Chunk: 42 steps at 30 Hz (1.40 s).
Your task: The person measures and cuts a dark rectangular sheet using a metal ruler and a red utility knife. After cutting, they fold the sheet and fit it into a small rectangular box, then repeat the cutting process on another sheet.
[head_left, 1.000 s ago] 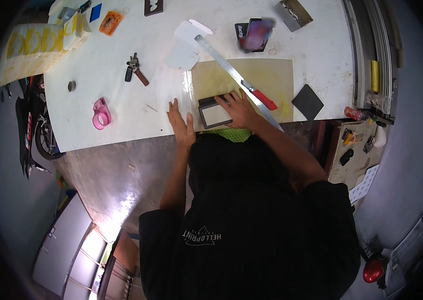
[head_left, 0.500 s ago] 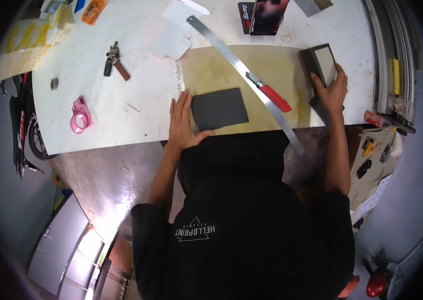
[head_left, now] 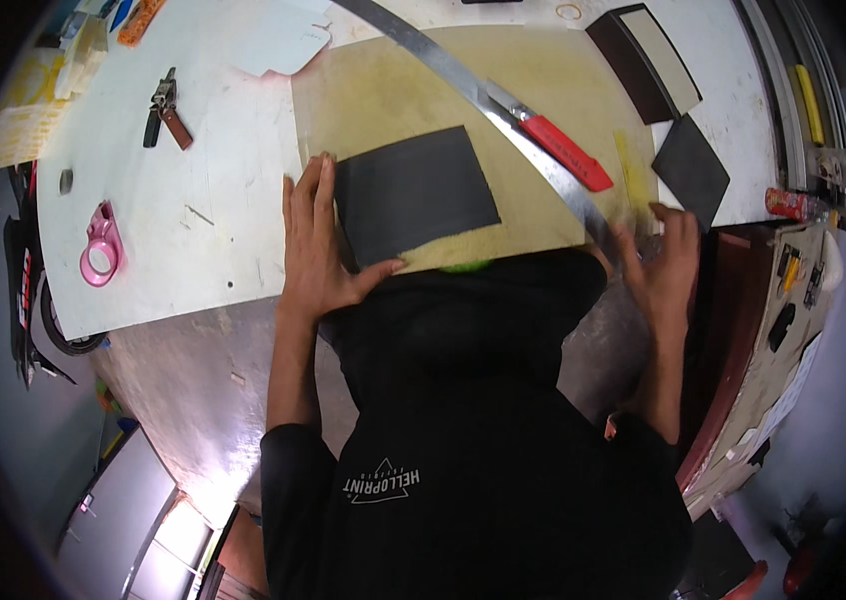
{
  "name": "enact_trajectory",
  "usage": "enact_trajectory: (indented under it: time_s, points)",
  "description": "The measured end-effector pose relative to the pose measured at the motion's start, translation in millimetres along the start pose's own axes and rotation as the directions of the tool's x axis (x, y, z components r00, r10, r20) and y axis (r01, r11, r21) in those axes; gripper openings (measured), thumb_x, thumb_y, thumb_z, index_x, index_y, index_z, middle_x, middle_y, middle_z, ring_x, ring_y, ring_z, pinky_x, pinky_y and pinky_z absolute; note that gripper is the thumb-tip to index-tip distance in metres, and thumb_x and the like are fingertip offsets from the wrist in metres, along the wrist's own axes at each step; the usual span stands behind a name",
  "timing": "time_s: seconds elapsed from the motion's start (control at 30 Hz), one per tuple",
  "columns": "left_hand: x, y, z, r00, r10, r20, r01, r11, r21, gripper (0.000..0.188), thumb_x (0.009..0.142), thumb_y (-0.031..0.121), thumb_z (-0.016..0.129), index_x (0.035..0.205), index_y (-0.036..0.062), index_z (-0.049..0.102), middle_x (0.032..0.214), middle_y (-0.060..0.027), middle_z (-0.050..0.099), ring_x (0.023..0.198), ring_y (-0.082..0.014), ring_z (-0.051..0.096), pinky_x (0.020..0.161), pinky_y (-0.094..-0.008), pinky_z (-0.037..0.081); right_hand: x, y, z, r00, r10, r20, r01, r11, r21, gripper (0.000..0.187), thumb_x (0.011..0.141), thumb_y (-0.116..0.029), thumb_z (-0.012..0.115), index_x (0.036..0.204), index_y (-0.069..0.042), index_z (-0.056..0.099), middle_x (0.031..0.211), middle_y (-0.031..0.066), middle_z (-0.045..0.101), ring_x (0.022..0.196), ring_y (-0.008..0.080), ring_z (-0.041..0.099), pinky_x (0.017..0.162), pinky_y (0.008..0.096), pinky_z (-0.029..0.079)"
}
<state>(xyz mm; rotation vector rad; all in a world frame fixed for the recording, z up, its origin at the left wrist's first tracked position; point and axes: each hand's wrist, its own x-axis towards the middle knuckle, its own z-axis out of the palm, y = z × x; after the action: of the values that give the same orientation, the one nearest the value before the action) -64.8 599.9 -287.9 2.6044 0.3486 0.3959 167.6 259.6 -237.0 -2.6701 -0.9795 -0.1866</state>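
My left hand [head_left: 318, 245] rests open at the left edge of a dark grey rectangular sheet [head_left: 418, 190], its thumb along the near edge of the yellowish cutting mat [head_left: 373, 85]. That sheet lies flat on the mat. A long steel ruler [head_left: 423, 52] crosses the mat diagonally, with a red-handled utility knife [head_left: 565, 152] lying on it. At the table's near edge my right hand [head_left: 665, 268] is open, thumb and fingers apart. Its thumb is beside the ruler's near end; whether it touches cannot be told.
A black box [head_left: 648, 62] with a pale panel stands at the right, a second dark sheet [head_left: 693, 170] beside it. On the left lie a pink tape dispenser [head_left: 101, 245], keys [head_left: 166, 115] and a small grey roll [head_left: 66, 181]. White sheets [head_left: 278, 38] lie at the back.
My right hand has let go of the black box and come nearer, to the ruler's near end. The box stays at the right. My left hand remains by the dark sheet; the view has shifted.
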Motion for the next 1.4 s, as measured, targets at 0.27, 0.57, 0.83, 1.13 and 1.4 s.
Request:
enact_trajectory:
  time_s: [0.27,0.57,0.83,1.13,1.4]
  points:
    - [-2,-4,4,0.999,0.004,-0.041,-0.008,0.995,-0.096,0.135,0.065,0.047,0.095,0.166,0.0037,0.017,0.149,-0.0271,0.041,0.140,-0.0466,0.042,0.123,-0.0665,0.019,-67,-1,34,0.994,0.088,0.066,-0.097,0.984,0.148,0.035,0.094,-0.019,0.077,0.119,0.002,0.061,0.109,0.0250,0.066,0.091,0.0470,0.069,0.076,0.0505,0.056]
    - [-2,8,2,0.995,-0.095,-0.028,0.090,0.986,-0.138,0.133,0.065,0.045,0.096,0.165,0.0032,0.019,0.150,-0.0281,0.039,0.140,-0.0480,0.042,0.122,-0.0666,0.023,-113,-9,40,0.882,0.280,0.379,-0.472,0.532,0.703,0.024,0.093,-0.003,0.075,0.114,0.002,0.064,0.089,0.0048,0.068,0.079,0.0079,0.061,0.066,0.0259,0.047]
    - [0,16,-7,0.993,-0.113,-0.018,0.111,0.992,-0.063,0.126,0.067,0.048,0.095,0.163,0.0043,0.027,0.159,-0.0303,0.029,0.147,-0.0484,0.035,0.120,-0.0575,0.032,-121,-45,42,0.867,0.261,0.425,-0.494,0.556,0.668,0.029,0.082,-0.003,0.080,0.098,-0.001,0.056,0.075,0.0027,0.066,0.069,0.0054,0.061,0.058,0.0238,0.046]
    - [47,60,14,0.987,-0.045,-0.155,0.024,0.990,-0.138,0.068,0.098,0.025,0.071,0.155,0.0010,0.043,0.163,-0.0281,0.033,0.150,-0.0454,0.037,0.122,-0.0517,0.033,-131,-77,27,0.964,0.022,0.265,-0.214,0.654,0.726,0.039,0.085,-0.004,0.077,0.116,0.003,0.054,0.079,0.0123,0.071,0.065,0.0184,0.072,0.057,0.0309,0.055]
    - [58,59,41,0.999,-0.015,-0.042,0.018,0.998,0.062,0.057,0.096,0.033,0.073,0.144,0.0053,0.060,0.158,-0.0191,0.048,0.143,-0.0427,0.047,0.119,-0.0607,0.033,-157,-77,32,0.920,0.015,0.391,-0.270,0.747,0.608,0.041,0.085,-0.007,0.077,0.118,0.003,0.055,0.079,0.0176,0.070,0.064,0.0302,0.075,0.055,0.0388,0.058]
